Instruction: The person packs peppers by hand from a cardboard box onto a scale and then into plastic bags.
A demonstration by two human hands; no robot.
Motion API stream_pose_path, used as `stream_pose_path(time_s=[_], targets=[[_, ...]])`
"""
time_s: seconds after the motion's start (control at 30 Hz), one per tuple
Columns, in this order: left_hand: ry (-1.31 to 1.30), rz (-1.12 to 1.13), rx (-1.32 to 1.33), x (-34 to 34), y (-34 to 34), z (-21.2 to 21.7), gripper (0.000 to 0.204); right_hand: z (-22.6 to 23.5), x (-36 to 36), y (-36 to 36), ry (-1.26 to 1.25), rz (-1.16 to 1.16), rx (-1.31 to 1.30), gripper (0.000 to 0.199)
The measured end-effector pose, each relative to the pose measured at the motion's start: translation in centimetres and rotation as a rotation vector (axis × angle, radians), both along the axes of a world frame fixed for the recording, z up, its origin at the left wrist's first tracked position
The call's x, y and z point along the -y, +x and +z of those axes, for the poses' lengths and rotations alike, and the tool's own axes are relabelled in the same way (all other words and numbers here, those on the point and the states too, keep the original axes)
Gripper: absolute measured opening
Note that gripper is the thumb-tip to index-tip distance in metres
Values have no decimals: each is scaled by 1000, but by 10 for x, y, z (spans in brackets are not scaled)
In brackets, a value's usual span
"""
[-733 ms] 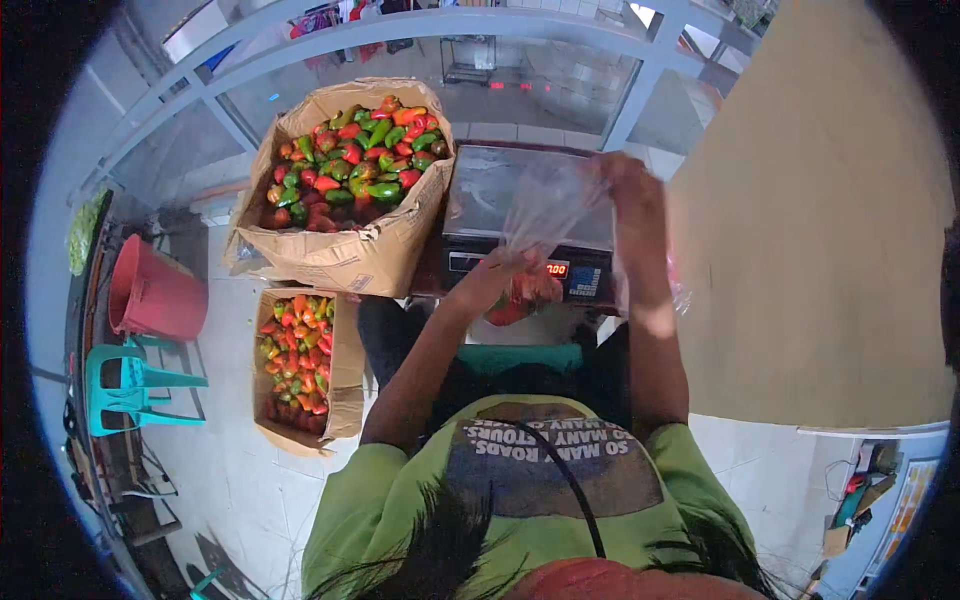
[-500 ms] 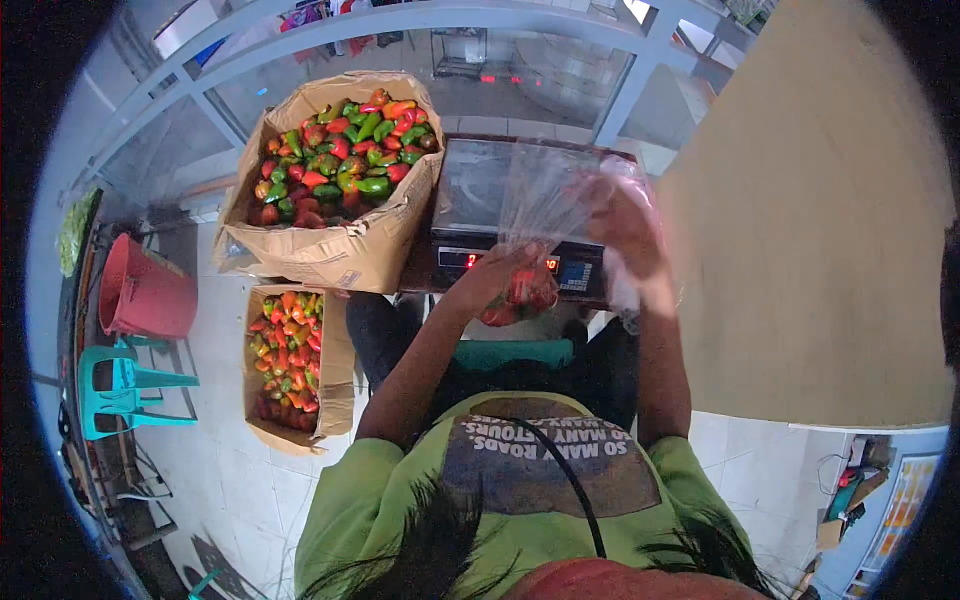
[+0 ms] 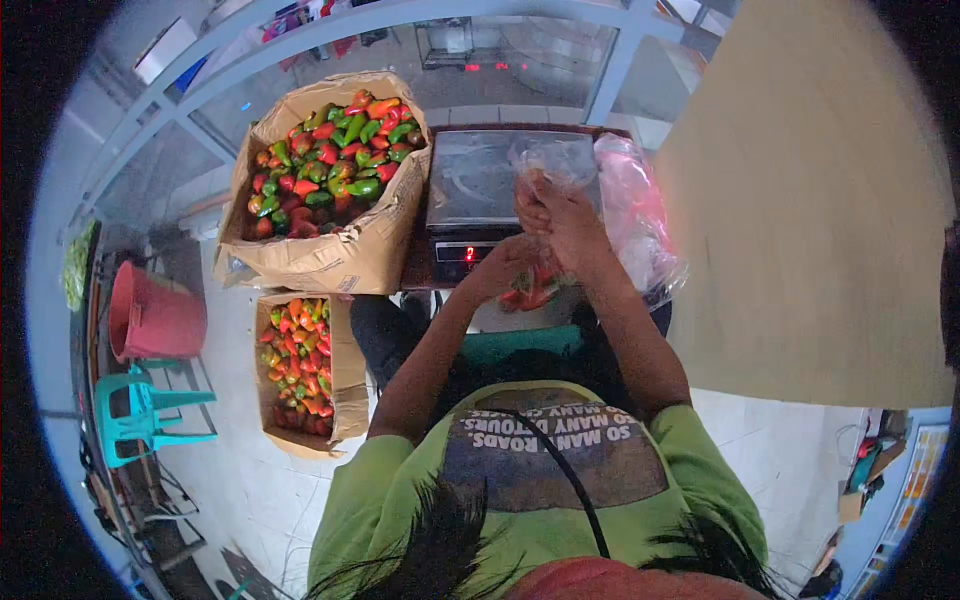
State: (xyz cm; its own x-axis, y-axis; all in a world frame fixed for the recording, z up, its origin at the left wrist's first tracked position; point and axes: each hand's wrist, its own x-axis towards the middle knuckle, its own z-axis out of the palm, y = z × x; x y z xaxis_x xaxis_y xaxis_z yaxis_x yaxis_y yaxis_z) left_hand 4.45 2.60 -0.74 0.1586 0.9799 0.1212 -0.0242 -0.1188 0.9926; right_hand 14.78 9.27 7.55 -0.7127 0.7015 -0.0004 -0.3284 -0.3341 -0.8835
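Observation:
A clear plastic bag [image 3: 532, 291] with red and some green peppers in it hangs in front of the digital scale [image 3: 470, 185]. My left hand [image 3: 505, 268] is closed around the bag just above the peppers. Higher up, my right hand [image 3: 560, 218] is closed on the gathered upper part of the same bag, whose loose end spreads over the scale's plate. The fingers of both hands partly cover the bag's neck. Red digits glow on the scale's display [image 3: 465, 254], and my hands hide its right side.
Left of the scale stands a large cardboard box [image 3: 330, 262] of peppers, with a smaller box [image 3: 347, 375] of them below. Pink and clear plastic bags [image 3: 635, 215] lie right of the scale, beside a tan board [image 3: 800, 230]. A red bucket [image 3: 160, 315] and teal chair [image 3: 150, 410] stand far left.
My right hand has moved left and inward, from the bag's spread-out side to its neck above my left hand. The pink and clear bags at the right now show more fully.

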Motion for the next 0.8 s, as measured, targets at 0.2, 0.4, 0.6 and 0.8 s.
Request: stream_pose_path(time_s=[0.2, 0.4, 0.6, 0.8], targets=[[191, 115, -411, -35, -4, -26, 29, 22, -3, 0, 90, -29, 4, 19], [-84, 266, -64, -26, -2, -4, 27, 37, -29, 25, 524, -241, 50, 29], [-242, 393, 213, -16, -1, 31, 27, 42, -22, 51, 488, -166, 85, 28], [-81, 349, -257, -19, -12, 35, 30, 43, -24, 48, 680, 4, 340, 29]])
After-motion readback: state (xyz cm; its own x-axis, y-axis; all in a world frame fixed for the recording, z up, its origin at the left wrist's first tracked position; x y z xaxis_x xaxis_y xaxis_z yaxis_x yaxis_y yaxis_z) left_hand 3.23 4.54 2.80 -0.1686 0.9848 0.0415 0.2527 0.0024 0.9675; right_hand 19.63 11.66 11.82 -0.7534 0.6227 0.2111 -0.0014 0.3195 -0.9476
